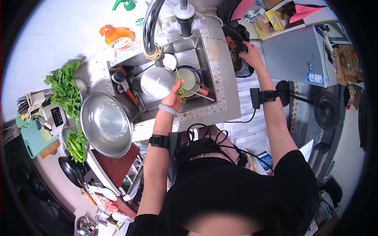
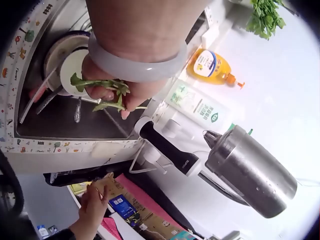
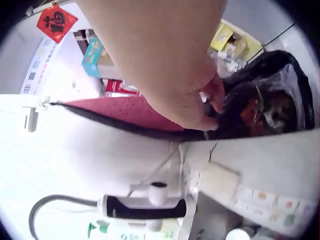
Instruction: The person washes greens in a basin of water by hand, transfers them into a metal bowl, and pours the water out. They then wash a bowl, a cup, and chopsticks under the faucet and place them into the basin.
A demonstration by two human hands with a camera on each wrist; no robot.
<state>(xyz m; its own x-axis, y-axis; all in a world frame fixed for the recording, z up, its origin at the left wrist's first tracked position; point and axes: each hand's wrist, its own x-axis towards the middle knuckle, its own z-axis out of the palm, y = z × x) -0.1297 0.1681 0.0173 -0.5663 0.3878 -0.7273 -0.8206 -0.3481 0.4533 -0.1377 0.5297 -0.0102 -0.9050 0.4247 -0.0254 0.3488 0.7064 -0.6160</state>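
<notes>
Over the sink (image 1: 134, 106), my left hand (image 1: 174, 94) pinches green leafy stems (image 2: 107, 90) between thumb and fingers. A light bangle is on that wrist. A round metal lid or pan (image 1: 156, 83) lies beside the left hand under the tap (image 1: 149, 31), with stacked bowls (image 1: 188, 78) and utensils next to it. My right hand (image 1: 252, 55) reaches right to a black rubbish bag (image 3: 295, 65) with scraps inside. Its fingers are bent at the bag's edge; I cannot tell whether they grip the plastic.
A large steel basin (image 1: 106, 124) stands left of the sink, beside bunched leafy greens (image 1: 65, 88) and green peppers (image 1: 75, 145). Behind the sink is an orange soap bottle (image 1: 118, 37). A grey cabinet (image 1: 295, 57) and a black fan (image 1: 327, 111) stand at the right.
</notes>
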